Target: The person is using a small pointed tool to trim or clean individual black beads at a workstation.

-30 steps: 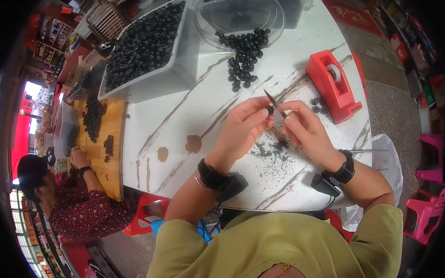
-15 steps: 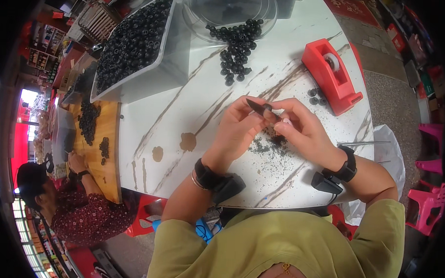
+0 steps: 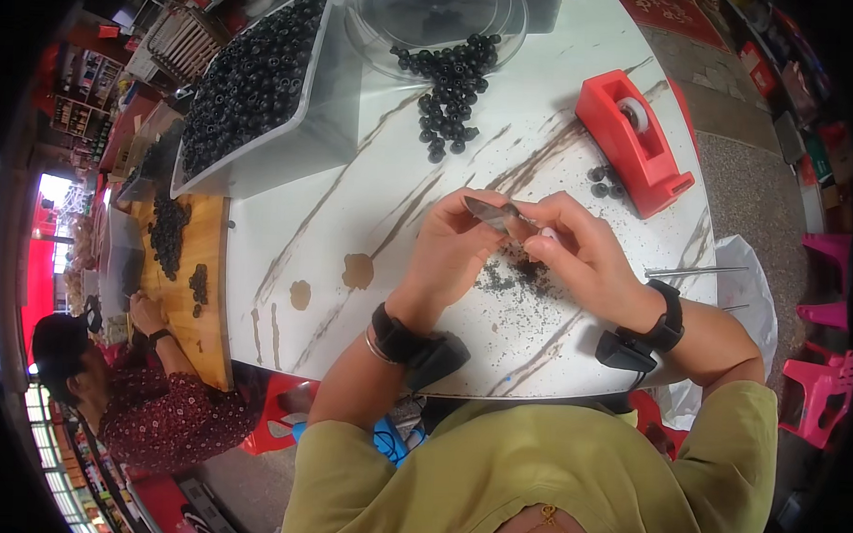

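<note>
One red tape dispenser (image 3: 648, 176) stands on the marbled worktop (image 3: 296, 234). To its left and nearer the person, two hands meet at one knife (image 3: 486, 212). The right hand (image 3: 591, 263) has its grip pinching the knife; the left hand (image 3: 447, 258) curls beside the blade, where one small dark ball (image 3: 510, 210) shows (whether the left grip pinches it, I cannot tell). Just left of the dispenser lie at least three black balls (image 3: 599, 190). Farther left come one loose heap (image 3: 446, 103), uncountable, and, farthest, one clear tub (image 3: 330, 132) heaped with more.
</note>
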